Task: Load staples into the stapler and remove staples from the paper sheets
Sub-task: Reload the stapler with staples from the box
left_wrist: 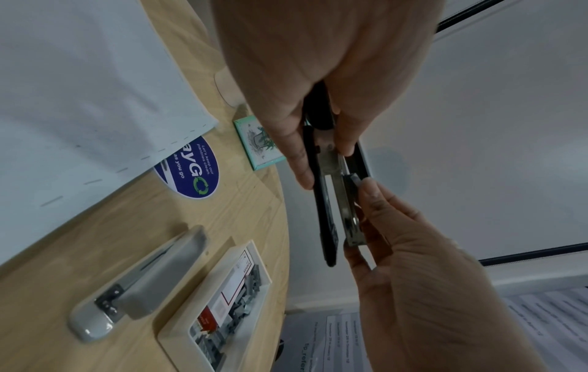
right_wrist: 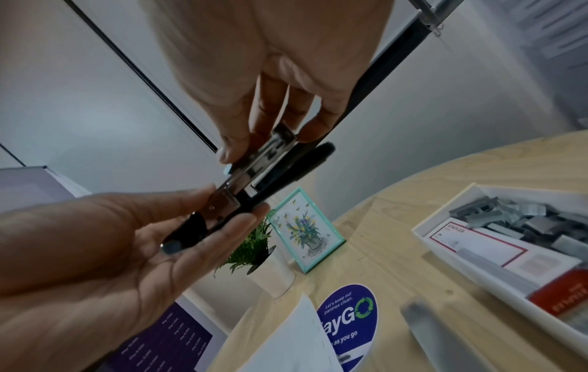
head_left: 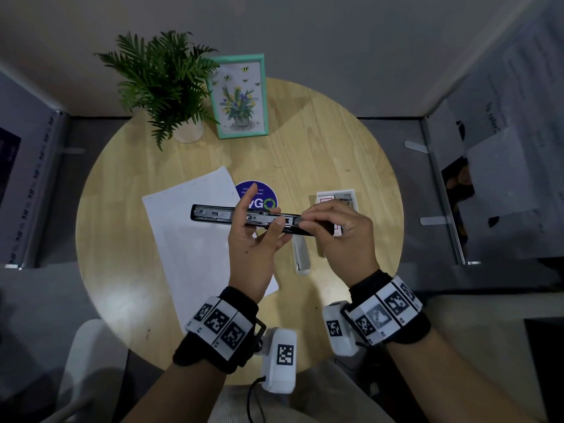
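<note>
A black stapler [head_left: 219, 214] is swung open flat and held level above the table. My left hand [head_left: 259, 222] grips its middle from below, thumb and fingers pinching the sides [left_wrist: 324, 156]. My right hand [head_left: 305, 222] grips the right end, its fingertips [left_wrist: 366, 186] on the metal staple channel [left_wrist: 346, 214]; in the right wrist view they pinch that channel [right_wrist: 270, 143]. White paper sheets [head_left: 189, 233] with a row of staples along the edge [left_wrist: 79, 100] lie under the left hand. A white tray [head_left: 352, 192] of loose staple strips [right_wrist: 509, 214] sits behind the right hand.
A grey stapler-like tool [head_left: 300, 254] lies on the round wooden table [head_left: 335, 141] between my hands and the tray [left_wrist: 178, 327]. A blue round sticker [head_left: 262, 193], a potted fern [head_left: 164, 83] and a teal picture frame [head_left: 241, 96] stand further back.
</note>
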{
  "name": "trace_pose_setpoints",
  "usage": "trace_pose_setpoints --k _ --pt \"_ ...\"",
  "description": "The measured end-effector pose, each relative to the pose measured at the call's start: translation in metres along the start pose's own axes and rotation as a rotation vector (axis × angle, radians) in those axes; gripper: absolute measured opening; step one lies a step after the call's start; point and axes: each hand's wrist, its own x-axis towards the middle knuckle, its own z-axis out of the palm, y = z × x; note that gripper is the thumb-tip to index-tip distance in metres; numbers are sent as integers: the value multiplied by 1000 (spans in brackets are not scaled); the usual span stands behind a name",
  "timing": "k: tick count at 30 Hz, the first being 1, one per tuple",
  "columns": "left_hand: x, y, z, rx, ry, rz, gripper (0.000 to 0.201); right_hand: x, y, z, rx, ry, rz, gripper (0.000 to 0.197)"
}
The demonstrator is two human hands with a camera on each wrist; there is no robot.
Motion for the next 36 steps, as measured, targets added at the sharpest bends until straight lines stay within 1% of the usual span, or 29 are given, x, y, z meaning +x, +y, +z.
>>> trace_pose_setpoints --k 5,9,14,19,21,25,29,32,34,35,36 --pt "-3 1 -1 -18 -7 -1 59 -1 -7 0 25 11 -37 15" --pt "-4 2 0 -28 -3 -2 59 -4 -5 0 -10 19 -79 12" --pt "-6 1 0 -22 -2 3 59 -8 3 1 -123 9 -173 5" --pt "-8 0 -3 -13 -2 8 59 -9 10 2 -259 -30 -268 8" --pt "-8 -1 -5 -12 -2 14 58 -10 14 1 -311 -42 -280 12" --pt "-8 -3 -9 -29 -3 23 58 -13 17 -3 -328 -70 -227 16" --pt "-7 -3 -14 -35 20 39 57 -16 21 -13 -324 -41 -164 15" --pt "-7 -3 -16 -43 22 47 57 -17 17 -22 -167 -9 -14 10" --pt "-7 -1 -17 -59 10 55 56 -16 13 -26 -6 72 104 9" --pt "-7 -1 -16 -63 3 59 55 -14 11 -27 92 111 193 11" --pt "-7 -1 -16 -68 -3 60 55 -12 9 -27 213 131 313 16"
